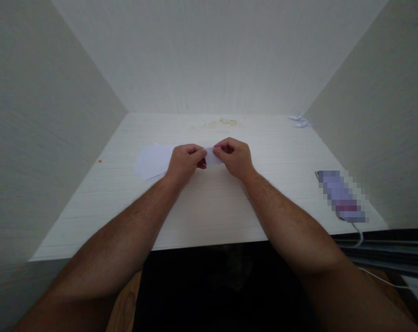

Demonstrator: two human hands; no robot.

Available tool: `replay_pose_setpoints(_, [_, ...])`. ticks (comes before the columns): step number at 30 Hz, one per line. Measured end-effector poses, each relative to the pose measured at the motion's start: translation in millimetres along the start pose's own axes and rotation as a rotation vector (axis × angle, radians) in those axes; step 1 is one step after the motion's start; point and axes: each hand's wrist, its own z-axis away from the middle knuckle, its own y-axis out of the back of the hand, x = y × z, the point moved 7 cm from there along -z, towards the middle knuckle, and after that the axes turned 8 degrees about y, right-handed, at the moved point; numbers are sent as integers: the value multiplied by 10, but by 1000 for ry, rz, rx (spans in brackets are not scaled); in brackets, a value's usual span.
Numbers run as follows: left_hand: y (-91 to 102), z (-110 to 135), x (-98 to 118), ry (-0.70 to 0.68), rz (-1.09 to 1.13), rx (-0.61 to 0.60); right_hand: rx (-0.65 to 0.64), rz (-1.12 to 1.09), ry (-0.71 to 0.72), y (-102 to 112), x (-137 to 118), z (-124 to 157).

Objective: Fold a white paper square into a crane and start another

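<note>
Most of the small paper piece (213,157) is hidden behind curled fingers, so its folds cannot be made out; the object (342,196) at the right edge of the worktop (212,203) is pixelated, with a white cable (359,235) trailing from it. The piece shows as a plain white strip at mid-worktop; the left hand (185,159) and right hand (235,157) each pinch one end, fingers closed tight; loose white sheets (153,160) lie just beside the left hand.
</note>
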Motion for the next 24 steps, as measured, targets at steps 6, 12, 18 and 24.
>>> replay_pose_setpoints(6, [-12,8,-1,15,7,-27,-8,2,4,17,10,-19])
replay_pose_setpoints(12, [-2,2,10,11,-32,-43,-20,6,0,11,18,-24])
replay_pose_setpoints(18, [9,-1,25,-1,-59,-61,-38,-11,14,11,8,-31])
replay_pose_setpoints(24, [8,11,46,19,-49,-78,-58,-28,12,-1,33,-28])
